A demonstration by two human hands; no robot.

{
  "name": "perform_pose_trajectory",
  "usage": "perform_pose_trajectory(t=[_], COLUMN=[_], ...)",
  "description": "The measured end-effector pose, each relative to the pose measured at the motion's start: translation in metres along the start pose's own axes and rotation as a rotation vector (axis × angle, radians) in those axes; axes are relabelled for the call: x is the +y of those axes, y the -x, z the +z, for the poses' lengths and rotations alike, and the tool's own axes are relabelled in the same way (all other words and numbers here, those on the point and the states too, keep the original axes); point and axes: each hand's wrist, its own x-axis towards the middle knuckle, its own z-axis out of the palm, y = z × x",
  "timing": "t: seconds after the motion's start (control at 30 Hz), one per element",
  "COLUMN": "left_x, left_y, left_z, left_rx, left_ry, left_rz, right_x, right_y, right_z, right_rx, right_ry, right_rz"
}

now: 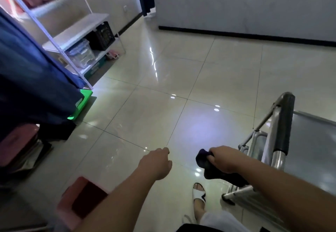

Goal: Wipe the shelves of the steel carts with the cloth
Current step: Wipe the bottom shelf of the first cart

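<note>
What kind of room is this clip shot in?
Probably a storeroom or back room: a white shelving rack holding a black crate and a clear plastic box, a steel cart, and a bare tiled floor.

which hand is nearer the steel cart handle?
Right. The right hand, gripping the cloth, is just left of the steel cart handle; the left hand is farther left, over the floor.
</note>
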Motion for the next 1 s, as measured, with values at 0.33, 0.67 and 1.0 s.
perform_pose_trajectory(t=[0.33,0.67,1.0], left_x=[-0.006,-0.001,0.084], left_y=[-0.118,-0.309,-0.509], left_z=[-0.115,-0.222,-0.366], left_rx=[0.005,-0.028,-0.046], left_ry=[0.017,-0.065,-0.237], left_rz=[-0.083,0.063,0.401], right_x=[0.021,0.063,0.117], right_y=[-0.125,-0.244,-0.319], right_z=[-0.136,-0.245,-0.369], right_rx=[-0.036,0.054,0.350], right_ry=[0.014,-0.067,-0.245], right_rz=[-0.010,0.137,0.370])
